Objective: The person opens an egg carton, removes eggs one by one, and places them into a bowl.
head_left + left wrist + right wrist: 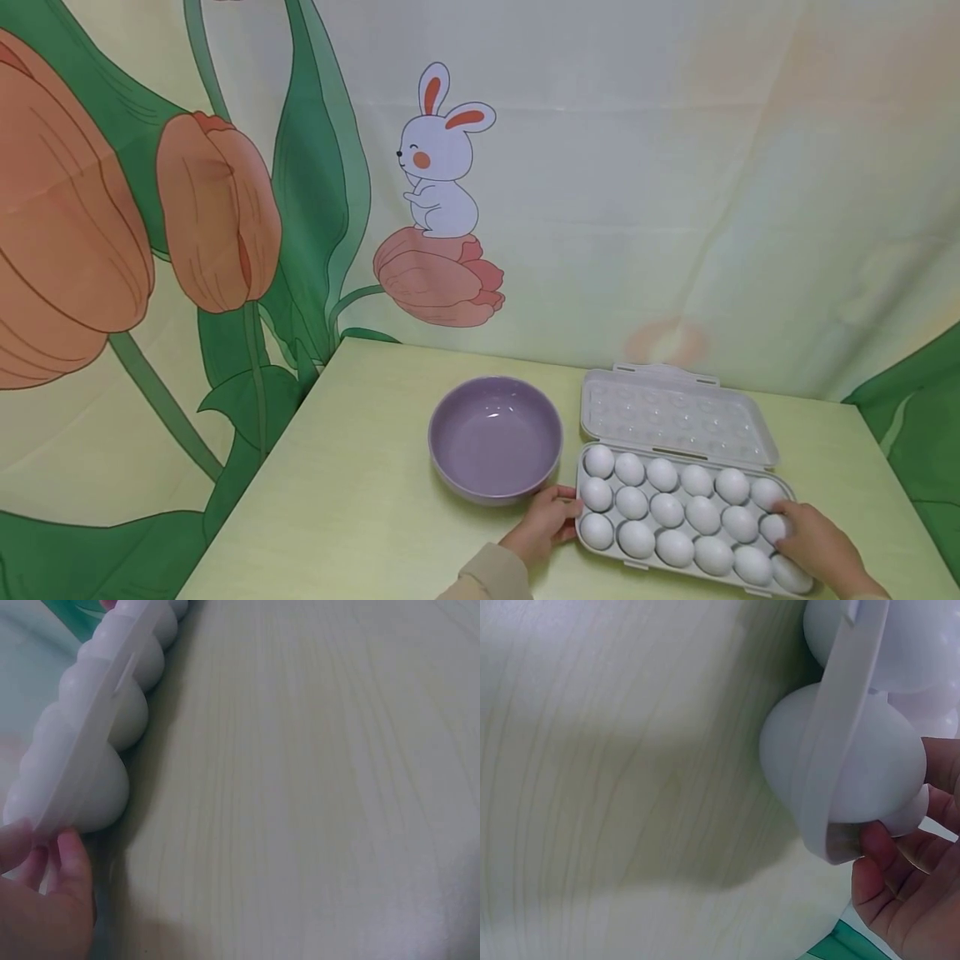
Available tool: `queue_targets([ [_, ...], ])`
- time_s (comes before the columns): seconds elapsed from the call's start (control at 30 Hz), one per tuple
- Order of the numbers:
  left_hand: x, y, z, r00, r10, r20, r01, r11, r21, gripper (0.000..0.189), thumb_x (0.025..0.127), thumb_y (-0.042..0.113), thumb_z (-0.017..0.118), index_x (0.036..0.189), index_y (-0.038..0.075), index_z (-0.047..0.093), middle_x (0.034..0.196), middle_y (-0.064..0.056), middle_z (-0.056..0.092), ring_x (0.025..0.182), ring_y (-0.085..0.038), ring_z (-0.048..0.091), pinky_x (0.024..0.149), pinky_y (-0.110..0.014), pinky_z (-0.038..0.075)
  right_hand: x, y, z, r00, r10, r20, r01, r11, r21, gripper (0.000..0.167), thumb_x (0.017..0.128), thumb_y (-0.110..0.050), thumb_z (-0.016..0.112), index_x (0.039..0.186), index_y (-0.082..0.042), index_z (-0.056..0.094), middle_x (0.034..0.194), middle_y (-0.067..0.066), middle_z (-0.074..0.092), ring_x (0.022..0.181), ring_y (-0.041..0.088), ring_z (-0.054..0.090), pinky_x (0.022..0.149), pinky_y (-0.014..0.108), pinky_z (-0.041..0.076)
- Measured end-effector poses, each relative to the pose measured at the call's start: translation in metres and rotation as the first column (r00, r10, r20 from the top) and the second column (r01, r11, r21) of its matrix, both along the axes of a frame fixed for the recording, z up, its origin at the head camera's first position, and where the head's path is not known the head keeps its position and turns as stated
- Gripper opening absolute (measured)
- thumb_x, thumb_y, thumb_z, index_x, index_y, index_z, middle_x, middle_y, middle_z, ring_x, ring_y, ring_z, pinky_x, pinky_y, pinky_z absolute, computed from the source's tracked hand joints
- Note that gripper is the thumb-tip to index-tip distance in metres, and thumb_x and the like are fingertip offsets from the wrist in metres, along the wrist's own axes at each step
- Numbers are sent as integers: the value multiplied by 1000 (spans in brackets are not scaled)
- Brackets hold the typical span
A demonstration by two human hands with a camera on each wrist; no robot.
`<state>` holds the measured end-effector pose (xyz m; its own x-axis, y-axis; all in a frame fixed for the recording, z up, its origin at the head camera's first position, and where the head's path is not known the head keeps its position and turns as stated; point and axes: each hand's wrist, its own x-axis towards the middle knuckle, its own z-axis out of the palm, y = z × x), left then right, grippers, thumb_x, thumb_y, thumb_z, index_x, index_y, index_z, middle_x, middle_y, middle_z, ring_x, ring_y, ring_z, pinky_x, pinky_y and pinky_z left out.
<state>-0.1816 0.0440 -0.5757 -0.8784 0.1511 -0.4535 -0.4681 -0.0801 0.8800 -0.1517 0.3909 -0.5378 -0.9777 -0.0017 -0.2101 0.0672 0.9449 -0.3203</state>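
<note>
A white egg carton lies open on the table, its tray filled with rows of white eggs. In the head view, my left hand grips the left end of the tray; the left wrist view shows the fingers curled against its end, under the rim. At the opposite end, my right hand reaches over the rim, thumb and forefinger around an egg in the middle row. The right wrist view shows a corner egg beside those fingers. The carton's clear lid is folded back.
A purple bowl stands left of the carton, close to my left hand. The pale table runs back to a cloth backdrop printed with tulips and a rabbit.
</note>
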Motion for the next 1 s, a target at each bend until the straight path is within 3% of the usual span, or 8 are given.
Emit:
queue_targets([
  [0.17, 0, 1, -1, 1000, 10, 5, -10, 1000, 2, 23, 80, 3, 57, 103, -2, 53, 80, -5, 59, 63, -11, 51, 56, -19, 45, -1, -1, 0, 999, -10, 39, 10, 1000, 14, 41, 70, -13, 64, 106, 5, 55, 100, 27, 56, 95, 43, 51, 71, 50, 43],
  [0.37, 1, 1, -1, 1000, 3, -10, -3, 1000, 20, 21, 81, 3, 56, 102, -2, 52, 78, -3, 57, 62, -11, 51, 56, -20, 45, 3, 2, -2, 1000, 0, -8, 0, 1000, 15, 41, 69, -15, 65, 104, 3, 56, 96, 26, 56, 91, 41, 53, 68, 48, 44],
  [0.6, 2, 1, 0, 1000, 4, -19, -3, 998, 64, 21, 82, 0, 54, 101, -4, 51, 78, -3, 56, 63, -10, 51, 58, -21, 46, 0, 2, -1, 998, -25, 56, 25, 1000, 5, 48, 71, -23, 68, 108, 4, 54, 98, 26, 55, 92, 42, 52, 70, 49, 43],
  [0.73, 2, 0, 1, 1000, 3, -16, -2, 998, 56, 22, 81, 1, 55, 102, -4, 52, 79, -4, 57, 64, -10, 52, 59, -22, 47, 0, 2, 0, 999, -17, 44, 17, 1000, 1, 47, 70, -21, 67, 108, 4, 55, 101, 28, 55, 96, 45, 51, 72, 50, 43],
  [0.9, 2, 0, 1, 1000, 3, -17, -3, 999, 36, 24, 81, 2, 56, 104, -4, 52, 83, -6, 58, 66, -11, 53, 61, -23, 49, 2, 7, 2, 997, -67, 34, 70, 993, -95, 53, 73, -29, 66, 111, 6, 52, 102, 29, 55, 95, 43, 51, 74, 49, 42],
  [1.0, 2, 0, 0, 999, -1, -35, 2, 1000, 31, 25, 81, 2, 56, 105, -5, 51, 86, -8, 59, 67, -11, 53, 63, -24, 49, 4, 12, 4, 988, -149, 35, 153, 969, -193, 59, 79, -36, 61, 114, 10, 46, 102, 30, 53, 92, 41, 51, 73, 46, 43],
])
